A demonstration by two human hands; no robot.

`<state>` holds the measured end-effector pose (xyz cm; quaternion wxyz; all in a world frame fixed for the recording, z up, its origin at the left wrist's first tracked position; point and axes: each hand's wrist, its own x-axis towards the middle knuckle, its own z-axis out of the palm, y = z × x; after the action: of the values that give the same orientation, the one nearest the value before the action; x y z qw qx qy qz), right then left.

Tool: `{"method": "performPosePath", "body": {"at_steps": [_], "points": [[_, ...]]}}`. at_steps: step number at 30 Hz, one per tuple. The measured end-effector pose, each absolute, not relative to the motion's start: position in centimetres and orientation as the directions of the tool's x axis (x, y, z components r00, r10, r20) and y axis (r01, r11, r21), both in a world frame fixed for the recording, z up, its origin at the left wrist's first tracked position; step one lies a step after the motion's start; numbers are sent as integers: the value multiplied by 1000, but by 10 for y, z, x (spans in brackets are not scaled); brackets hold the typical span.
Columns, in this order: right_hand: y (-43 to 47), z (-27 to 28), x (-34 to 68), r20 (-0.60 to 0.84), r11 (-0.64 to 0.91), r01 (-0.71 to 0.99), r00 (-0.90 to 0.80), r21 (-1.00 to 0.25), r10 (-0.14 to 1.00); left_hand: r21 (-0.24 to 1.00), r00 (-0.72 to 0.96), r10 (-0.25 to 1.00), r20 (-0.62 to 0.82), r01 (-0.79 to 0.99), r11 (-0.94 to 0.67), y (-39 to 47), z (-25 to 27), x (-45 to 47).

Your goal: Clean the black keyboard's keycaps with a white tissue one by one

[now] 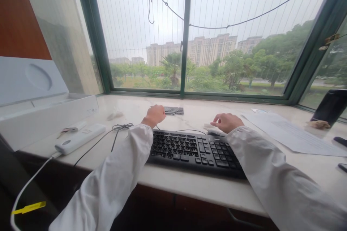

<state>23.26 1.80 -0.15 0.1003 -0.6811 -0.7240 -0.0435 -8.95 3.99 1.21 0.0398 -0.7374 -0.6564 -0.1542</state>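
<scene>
A black keyboard lies along the front of the pale sill, between my forearms. Many keycaps are off its main section, baring the sockets; the number pad on the right still has its keys. My left hand is beyond the keyboard's top left, fingers curled down and mostly hidden. Just right of it, loose black keycaps lie grouped in rows. My right hand is curled beyond the keyboard's top right, fingertips pointing left and down. Under it shows a small dark object, partly covered; whatever the fingers hold cannot be made out.
At left stand an open white box and a white power strip with keys by it. A tangled black cable runs to the sill edge. Paper sheets and a dark upright object are at right.
</scene>
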Motion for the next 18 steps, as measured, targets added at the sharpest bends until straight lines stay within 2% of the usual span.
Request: {"method": "performPosePath", "body": {"at_steps": [4, 6, 12, 18], "points": [[28, -14, 236, 56, 102, 984, -95, -143, 994, 112, 98, 948, 304, 984, -138, 37, 8, -87], [33, -23, 238, 30, 124, 977, -121, -175, 992, 103, 110, 943, 313, 983, -149, 36, 7, -84], [57, -28, 236, 180, 195, 960, -159, -202, 971, 93, 125, 929, 348, 982, -167, 39, 2, -83], [105, -9, 181, 236, 243, 959, -205, -147, 950, 111, 145, 924, 354, 974, -195, 41, 0, -83]]}}
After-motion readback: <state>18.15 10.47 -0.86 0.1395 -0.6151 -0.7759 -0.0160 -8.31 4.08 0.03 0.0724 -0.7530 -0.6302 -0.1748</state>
